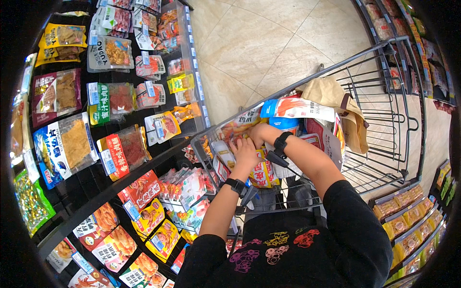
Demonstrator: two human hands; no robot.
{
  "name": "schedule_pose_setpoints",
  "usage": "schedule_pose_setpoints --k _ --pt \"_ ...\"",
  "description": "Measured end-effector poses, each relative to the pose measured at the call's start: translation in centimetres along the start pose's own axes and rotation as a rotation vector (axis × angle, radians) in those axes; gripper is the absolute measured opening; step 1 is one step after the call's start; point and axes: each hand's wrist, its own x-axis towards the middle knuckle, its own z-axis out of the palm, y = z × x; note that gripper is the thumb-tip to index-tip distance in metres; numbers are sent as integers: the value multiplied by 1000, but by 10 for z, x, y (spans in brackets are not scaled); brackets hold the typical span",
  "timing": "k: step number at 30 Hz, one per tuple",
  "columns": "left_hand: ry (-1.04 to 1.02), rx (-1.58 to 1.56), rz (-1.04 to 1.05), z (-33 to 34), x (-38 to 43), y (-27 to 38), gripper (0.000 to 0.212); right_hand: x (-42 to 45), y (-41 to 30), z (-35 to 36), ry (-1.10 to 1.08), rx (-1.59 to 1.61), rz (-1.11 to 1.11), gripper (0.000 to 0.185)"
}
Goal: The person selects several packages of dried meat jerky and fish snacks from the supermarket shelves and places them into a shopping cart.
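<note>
Both hands reach into a metal wire shopping cart (414, 108) filled at its near-left end with packaged snacks. My left hand (245, 153) rests with spread fingers on the packages, beside a yellow and red snack bag (263, 172). Just right of it and touching or nearly touching, my right hand (258, 133) bends down among the bags; its fingers are mostly hidden. A blue and white package (299, 109) lies above my right wrist. A beige cloth bag (324, 94) with dark straps hangs over the heap. Each wrist wears a black strap with a small device.
A shelf (119, 158) of hanging and stacked snack pouches runs along the left, close to the cart's side. Tiled floor (252, 43) lies beyond the cart. More shelves stand at the top right, and stacked yellow packages (410, 216) are at the lower right.
</note>
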Motion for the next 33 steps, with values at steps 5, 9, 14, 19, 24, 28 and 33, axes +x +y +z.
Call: schedule_pose_setpoints --k 5,9,14,19,24,28,33 --pt "-3 -44 -41 16 5 -6 81 -29 -14 -20 41 -53 -8 37" --pt "-158 -120 -98 0 6 -2 82 -42 -21 -21 77 -76 25 29" --pt "-142 -62 -82 0 7 -3 80 -41 -26 -16 137 -122 63 20" --pt "-196 19 -55 -2 5 -2 67 -58 -27 -12 381 -151 -4 12" --pt "-160 20 -39 -5 -11 3 64 -78 -31 -1 421 -194 -48 13" --pt "119 -8 99 0 -40 9 57 -101 -34 9 447 -195 -151 15" --pt "213 -75 181 -13 -76 21 41 -138 -52 21 644 -212 -213 7"
